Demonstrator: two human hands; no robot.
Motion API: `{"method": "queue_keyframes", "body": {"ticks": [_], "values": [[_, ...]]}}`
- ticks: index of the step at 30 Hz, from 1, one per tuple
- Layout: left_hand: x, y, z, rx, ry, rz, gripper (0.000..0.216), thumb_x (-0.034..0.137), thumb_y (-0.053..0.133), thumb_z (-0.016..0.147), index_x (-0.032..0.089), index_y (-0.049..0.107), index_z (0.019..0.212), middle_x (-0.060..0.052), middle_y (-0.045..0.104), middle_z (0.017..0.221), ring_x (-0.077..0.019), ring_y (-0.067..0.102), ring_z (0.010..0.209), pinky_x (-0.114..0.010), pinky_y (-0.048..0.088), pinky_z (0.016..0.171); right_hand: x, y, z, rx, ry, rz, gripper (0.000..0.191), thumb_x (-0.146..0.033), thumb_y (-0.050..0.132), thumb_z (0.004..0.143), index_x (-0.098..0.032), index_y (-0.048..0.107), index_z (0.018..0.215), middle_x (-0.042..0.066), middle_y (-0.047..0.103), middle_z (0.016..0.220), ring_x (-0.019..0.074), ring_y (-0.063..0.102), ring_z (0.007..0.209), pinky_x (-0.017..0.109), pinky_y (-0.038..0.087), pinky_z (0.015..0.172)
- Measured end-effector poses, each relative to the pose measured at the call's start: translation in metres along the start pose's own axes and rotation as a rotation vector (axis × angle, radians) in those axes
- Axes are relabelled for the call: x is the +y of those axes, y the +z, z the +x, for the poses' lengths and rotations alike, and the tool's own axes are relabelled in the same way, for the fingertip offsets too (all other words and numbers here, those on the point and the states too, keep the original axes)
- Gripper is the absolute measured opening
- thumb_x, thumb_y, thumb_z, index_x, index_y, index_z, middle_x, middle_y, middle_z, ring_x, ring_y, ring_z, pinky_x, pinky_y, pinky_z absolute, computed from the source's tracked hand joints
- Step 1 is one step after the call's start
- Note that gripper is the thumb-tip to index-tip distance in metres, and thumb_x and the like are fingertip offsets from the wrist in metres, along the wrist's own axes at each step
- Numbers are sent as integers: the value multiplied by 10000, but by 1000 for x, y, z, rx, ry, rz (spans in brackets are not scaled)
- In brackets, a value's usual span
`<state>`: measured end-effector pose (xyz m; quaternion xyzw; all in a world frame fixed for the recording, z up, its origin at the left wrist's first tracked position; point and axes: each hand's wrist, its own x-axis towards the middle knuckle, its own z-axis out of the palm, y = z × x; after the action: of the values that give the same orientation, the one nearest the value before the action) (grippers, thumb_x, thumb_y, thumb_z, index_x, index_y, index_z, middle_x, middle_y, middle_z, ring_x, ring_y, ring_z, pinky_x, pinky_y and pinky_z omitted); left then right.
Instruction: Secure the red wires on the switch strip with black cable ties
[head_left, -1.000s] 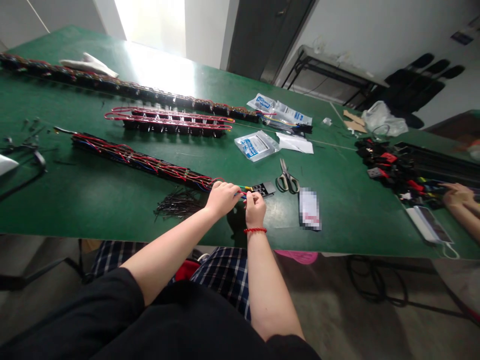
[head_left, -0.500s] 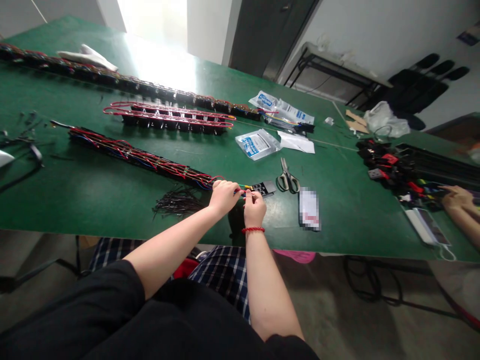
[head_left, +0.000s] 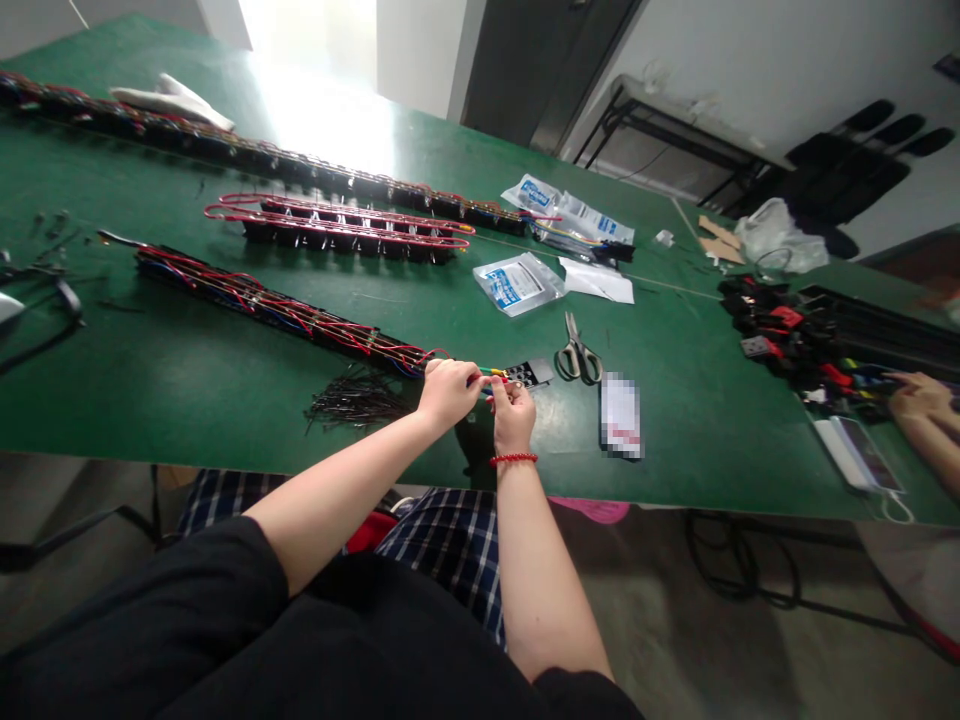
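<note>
My left hand (head_left: 448, 392) is closed on the wires at the right end of a long wire harness (head_left: 277, 312), a black strip carrying red, blue and yellowish wires. Close beside it, my right hand (head_left: 514, 412), with a red bead bracelet at the wrist, pinches the same wires near their ends. Just beyond my fingers a small black-and-silver connector piece (head_left: 529, 373) lies on the table, by green and yellow wire ends. Exactly which strands each hand grips is hidden by the fingers. A heap of black cable ties (head_left: 352, 400) lies left of my hands.
Scissors (head_left: 576, 350) and a blurred white packet (head_left: 621, 415) lie to the right. Behind are plastic bags (head_left: 517, 283), a looped red-wire bundle (head_left: 345, 235) and another long harness (head_left: 300, 165). Another person's hand (head_left: 919, 395) works among black and red connectors (head_left: 772, 325) at far right.
My right hand has shifted slightly right, away from my left hand, with more of the wires showing between them. The camera view has moved a little.
</note>
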<state>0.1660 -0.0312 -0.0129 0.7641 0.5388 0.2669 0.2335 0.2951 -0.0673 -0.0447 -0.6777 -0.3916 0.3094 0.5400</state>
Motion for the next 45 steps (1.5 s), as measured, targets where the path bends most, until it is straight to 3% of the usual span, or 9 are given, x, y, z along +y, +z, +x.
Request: {"method": "queue_keyframes", "body": {"ticks": [8,16,23,34,38,41,45], "values": [[-2,1,-2,7,44,16,283,384,609,971,198,716,786,-51,776,886,-224,666,877,-356,376,853,-4,-1,2,-21,-24,-257,600,-722,449,881,-186,676,736,11,629,598,172,599,612,286,433,638],[4,-3,-1,-57,-14,58,302,391,587,966,204,752,796,-67,787,910,-236,680,909,-387,368,883,-6,3,-3,28,-137,-363,583,-663,418,922,-182,690,736,98,747,790,215,670,741,304,462,718],[12,-9,4,-137,-52,134,358,398,545,972,198,770,778,-97,781,838,-253,700,861,-405,376,850,-8,4,0,55,-113,-478,561,-610,410,940,-205,683,664,108,751,756,224,661,700,302,433,663],[-1,4,-10,9,63,65,285,386,525,1004,228,758,956,-65,774,1026,-235,669,995,-406,412,970,-8,3,-2,32,-83,-363,577,-661,435,921,-206,680,664,70,726,686,216,664,682,297,454,666],[-11,-19,-3,-32,286,-41,272,269,481,1012,211,745,1049,-66,754,1139,-195,674,1060,-332,466,966,-4,4,-1,36,-66,-341,587,-674,413,927,-212,657,660,58,704,647,208,652,642,292,455,636],[-26,-46,12,5,311,55,242,251,522,981,212,751,1049,-64,756,1133,-222,666,1099,-367,463,1023,-3,5,0,49,-70,-319,577,-679,420,923,-221,616,632,48,681,622,201,642,629,282,451,618],[-48,-64,37,-242,278,164,262,206,580,913,228,767,1095,-46,772,1133,-215,692,1085,-317,505,998,-6,7,-2,83,-67,-235,487,-633,476,912,-217,596,690,31,682,671,182,630,643,271,461,637]]}}
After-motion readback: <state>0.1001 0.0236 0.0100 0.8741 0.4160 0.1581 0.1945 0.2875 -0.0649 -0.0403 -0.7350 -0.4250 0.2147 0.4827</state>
